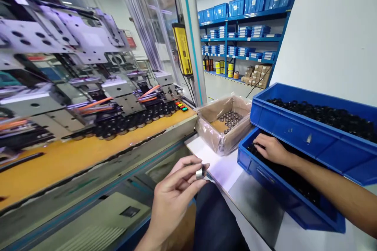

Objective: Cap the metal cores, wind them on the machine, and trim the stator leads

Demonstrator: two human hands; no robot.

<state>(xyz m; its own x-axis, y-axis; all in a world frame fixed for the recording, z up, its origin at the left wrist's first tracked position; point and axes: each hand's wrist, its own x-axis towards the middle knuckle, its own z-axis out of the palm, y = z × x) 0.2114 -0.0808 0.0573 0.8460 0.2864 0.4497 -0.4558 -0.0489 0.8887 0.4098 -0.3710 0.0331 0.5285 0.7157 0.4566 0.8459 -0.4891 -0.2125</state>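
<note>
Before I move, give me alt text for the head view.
Left hand pinches a small silvery part; right hand reaches into the lower blue bin, below another blue bin holding black parts. A plastic-lined box of small metal pieces sits beside them, and a machine stands at left over an orange surface.

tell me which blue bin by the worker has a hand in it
The lower blue bin, beneath the overhang of the upper one: the right hand reaches inside.

A factory workshop, shown by the assembly machine [118, 94], the blue storage shelving [243, 39] and the parts bins [309, 141].
</note>
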